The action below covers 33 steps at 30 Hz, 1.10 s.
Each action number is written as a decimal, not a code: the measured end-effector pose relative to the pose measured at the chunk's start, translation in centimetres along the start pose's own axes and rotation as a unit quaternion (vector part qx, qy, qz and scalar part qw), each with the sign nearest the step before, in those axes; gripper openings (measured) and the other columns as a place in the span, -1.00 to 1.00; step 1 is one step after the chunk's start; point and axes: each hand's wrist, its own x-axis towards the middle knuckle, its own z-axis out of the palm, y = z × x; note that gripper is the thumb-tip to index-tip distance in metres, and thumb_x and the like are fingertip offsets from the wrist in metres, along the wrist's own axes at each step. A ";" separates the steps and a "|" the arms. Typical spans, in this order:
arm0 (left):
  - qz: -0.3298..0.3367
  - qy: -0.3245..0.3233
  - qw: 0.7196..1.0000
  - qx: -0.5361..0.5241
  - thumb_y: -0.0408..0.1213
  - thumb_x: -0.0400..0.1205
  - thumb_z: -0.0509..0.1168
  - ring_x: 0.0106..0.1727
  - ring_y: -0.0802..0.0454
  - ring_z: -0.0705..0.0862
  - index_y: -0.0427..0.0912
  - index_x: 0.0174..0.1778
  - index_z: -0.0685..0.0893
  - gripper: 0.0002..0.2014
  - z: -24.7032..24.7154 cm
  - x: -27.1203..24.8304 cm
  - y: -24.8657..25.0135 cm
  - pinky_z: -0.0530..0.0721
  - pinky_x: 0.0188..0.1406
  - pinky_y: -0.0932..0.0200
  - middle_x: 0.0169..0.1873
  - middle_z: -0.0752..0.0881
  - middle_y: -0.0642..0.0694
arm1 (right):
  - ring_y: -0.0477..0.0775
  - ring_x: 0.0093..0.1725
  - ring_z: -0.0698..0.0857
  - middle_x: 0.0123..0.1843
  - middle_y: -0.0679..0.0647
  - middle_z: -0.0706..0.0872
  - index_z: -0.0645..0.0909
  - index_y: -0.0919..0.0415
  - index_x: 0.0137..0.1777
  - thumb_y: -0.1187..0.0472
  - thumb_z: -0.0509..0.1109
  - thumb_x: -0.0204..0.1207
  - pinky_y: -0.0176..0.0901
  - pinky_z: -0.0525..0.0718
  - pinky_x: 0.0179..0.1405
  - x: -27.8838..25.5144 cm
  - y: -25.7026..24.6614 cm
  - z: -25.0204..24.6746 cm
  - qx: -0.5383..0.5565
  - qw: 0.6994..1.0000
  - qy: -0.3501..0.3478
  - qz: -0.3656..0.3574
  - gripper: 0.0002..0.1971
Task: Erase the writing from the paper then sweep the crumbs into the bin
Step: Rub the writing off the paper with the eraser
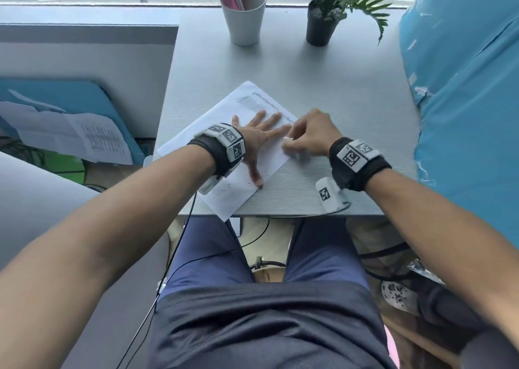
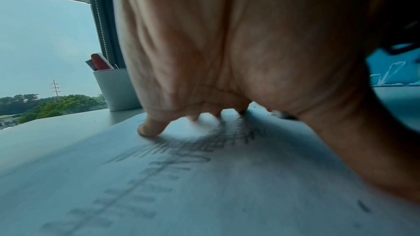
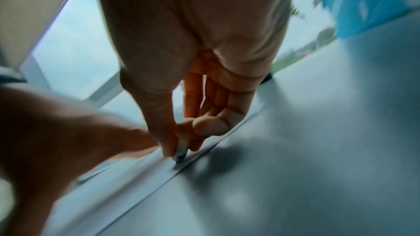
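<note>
A white sheet of paper (image 1: 224, 121) with printed text lies at an angle on the grey desk (image 1: 309, 74), its near corner overhanging the front edge. My left hand (image 1: 259, 135) lies flat on the sheet with fingers spread, pressing it down; the palm (image 2: 227, 51) fills the left wrist view above the blurred print. My right hand (image 1: 311, 133) pinches a small white eraser (image 3: 180, 152) between thumb and fingers, its tip on the paper's right edge beside my left index finger. A few dark crumbs (image 1: 229, 184) speckle the sheet's near part. No bin shows.
A white cup (image 1: 243, 17) of pens and a potted plant (image 1: 323, 23) stand at the desk's far edge by the window. A blue plastic-covered mass (image 1: 463, 88) borders the right side. Left of the desk, papers (image 1: 70, 133) lie on a blue board.
</note>
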 end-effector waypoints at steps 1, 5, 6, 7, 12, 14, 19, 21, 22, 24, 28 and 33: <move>0.001 0.002 1.000 -0.001 0.22 -0.01 0.73 0.65 -0.09 -0.53 0.30 0.67 -0.40 0.60 0.1 0.0 -0.1 -0.22 0.39 -0.79 0.65 -0.51 0.15 | -0.22 -0.44 0.63 -0.36 0.01 0.79 0.83 0.18 -0.28 0.17 0.65 0.24 -0.45 0.48 -0.46 0.6 0.5 -0.8 0.000 0.999 0.031 0.015 -0.88; -0.005 0.002 1.000 0.009 0.23 -0.02 0.72 0.64 -0.10 -0.54 0.26 0.67 -0.41 0.61 0.1 0.1 0.1 -0.20 0.39 -0.80 0.64 -0.53 0.13 | -0.28 -0.44 0.61 -0.38 -0.11 0.71 0.76 0.12 -0.29 0.20 0.61 0.35 -0.47 0.49 -0.47 -1.5 -1.9 2.0 -0.036 0.997 -0.052 -0.034 -0.93; -0.007 0.001 1.000 0.010 0.23 -0.02 0.73 0.64 -0.11 -0.54 0.27 0.66 -0.42 0.61 0.0 0.1 0.3 -0.22 0.38 -0.80 0.64 -0.53 0.13 | -0.29 -0.43 0.61 -0.37 -0.11 0.72 0.75 0.13 -0.29 0.20 0.60 0.37 -0.48 0.52 -0.46 -2.6 -2.7 3.3 -0.048 0.993 -0.089 -0.056 -0.92; -0.007 0.001 1.000 0.010 0.22 -0.02 0.73 0.64 -0.11 -0.54 0.28 0.66 -0.42 0.61 0.0 0.1 0.3 -0.22 0.38 -0.80 0.64 -0.53 0.13 | -0.28 -0.41 0.62 -0.35 -0.10 0.74 0.76 0.16 -0.28 0.19 0.59 0.38 -0.47 0.55 -0.44 -3.2 -2.9 4.0 -0.057 0.989 -0.110 -0.075 -0.92; 0.002 0.005 1.000 0.003 0.26 -0.03 0.71 0.64 -0.09 -0.55 0.27 0.67 -0.41 0.61 0.2 0.1 -0.1 -0.22 0.41 -0.78 0.64 -0.52 0.14 | -0.21 -0.41 0.66 -0.35 -0.03 0.78 0.83 0.18 -0.24 0.19 0.62 0.29 -0.49 0.52 -0.44 0.5 -0.2 -0.2 -0.028 0.999 0.030 0.002 -0.91; 0.001 0.004 1.000 0.007 0.26 -0.04 0.70 0.64 -0.09 -0.55 0.27 0.66 -0.42 0.61 0.3 0.1 -0.1 -0.23 0.41 -0.78 0.64 -0.53 0.14 | -0.14 -0.35 0.69 -0.33 -0.01 0.78 0.82 0.21 -0.23 0.19 0.62 0.30 -0.43 0.58 -0.38 0.3 -0.4 0.1 -0.036 0.999 0.037 0.008 -0.90; 0.000 0.007 1.000 0.012 0.26 -0.02 0.70 0.63 -0.11 -0.56 0.26 0.65 -0.45 0.62 0.2 0.2 0.2 -0.24 0.38 -0.80 0.63 -0.55 0.12 | -0.30 -0.46 0.60 -0.40 -0.12 0.69 0.73 0.14 -0.32 0.20 0.59 0.41 -0.48 0.48 -0.46 -2.5 -2.6 3.4 -0.048 0.991 -0.104 -0.063 -0.87; 0.015 0.011 1.000 0.007 0.27 -0.02 0.70 0.63 -0.10 -0.56 0.24 0.67 -0.42 0.61 0.5 0.2 -0.2 -0.25 0.38 -0.79 0.64 -0.54 0.12 | -0.24 -0.40 0.63 -0.35 -0.08 0.72 0.79 0.18 -0.23 0.18 0.61 0.38 -0.48 0.48 -0.41 -0.9 -1.3 1.4 -0.046 0.998 -0.029 -0.028 -0.91; 0.027 0.017 0.999 0.002 0.28 -0.04 0.70 0.63 -0.09 -0.57 0.27 0.68 -0.40 0.61 0.7 0.2 -0.5 -0.29 0.37 -0.79 0.64 -0.53 0.13 | -0.20 -0.37 0.64 -0.33 -0.05 0.73 0.80 0.20 -0.20 0.17 0.62 0.36 -0.47 0.47 -0.38 -0.1 -0.4 0.3 -0.041 0.999 0.011 -0.004 -0.88; 0.052 0.038 0.998 -0.020 0.32 -0.03 0.69 0.64 -0.03 -0.54 0.34 0.69 -0.29 0.55 1.0 0.2 -1.2 -0.35 0.33 -0.73 0.67 -0.46 0.18 | -0.11 -0.30 0.66 -0.29 0.00 0.77 0.81 0.20 -0.19 0.11 0.63 0.33 -0.40 0.51 -0.29 0.5 0.9 -1.0 -0.041 0.998 0.042 0.025 -0.84; 0.067 0.117 0.986 -0.102 0.35 0.22 0.58 0.75 -0.03 -0.14 0.29 0.57 0.34 -0.01 0.8 -0.1 -1.4 -0.13 0.38 -0.82 0.74 -0.04 0.18 | -0.12 -0.30 0.68 -0.30 -0.01 0.76 0.80 0.16 -0.23 0.14 0.62 0.31 -0.41 0.54 -0.34 -0.4 0.4 0.4 -0.043 0.999 0.020 0.014 -0.88; 0.016 0.168 0.981 -0.098 0.29 0.17 0.64 0.68 -0.16 0.10 0.33 0.58 0.33 0.04 1.1 -0.3 0.0 0.02 0.40 -0.79 0.66 0.12 0.01 | -0.11 -0.32 0.68 -0.29 0.02 0.79 0.82 0.19 -0.23 0.17 0.63 0.30 -0.42 0.54 -0.39 -0.3 0.2 0.6 -0.039 0.999 0.013 0.016 -0.88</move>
